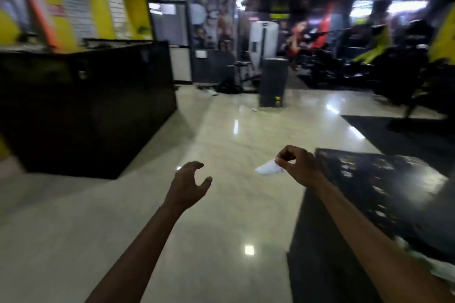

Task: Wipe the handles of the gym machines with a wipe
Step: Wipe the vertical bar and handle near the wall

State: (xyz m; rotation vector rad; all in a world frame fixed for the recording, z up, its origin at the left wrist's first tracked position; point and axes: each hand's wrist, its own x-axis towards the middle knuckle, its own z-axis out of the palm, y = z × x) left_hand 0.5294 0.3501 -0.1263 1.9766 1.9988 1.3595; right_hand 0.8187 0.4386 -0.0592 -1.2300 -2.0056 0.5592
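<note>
A white wipe is pinched between the thumb and curled fingertips of the right hand, its loose end hanging out to the left of those fingers. The left hand is held out with nothing in it, its fingers spread and loosely bent. A gap of bare polished floor is seen between the two hands, and a dark patterned surface lies just right of the right hand's fingers. Nothing is touched by the wipe. No handle is within reach of either hand. Beyond the fingertips, well apart, a dark counter is seen to the left, a dark upright unit straight ahead, and blurred gym machines further off to the right. From this, the wiping is judged not to be under way here: the wipe is ready in hand, but a machine must first be reached. Whether any handles are already cleaned cannot be told.
</note>
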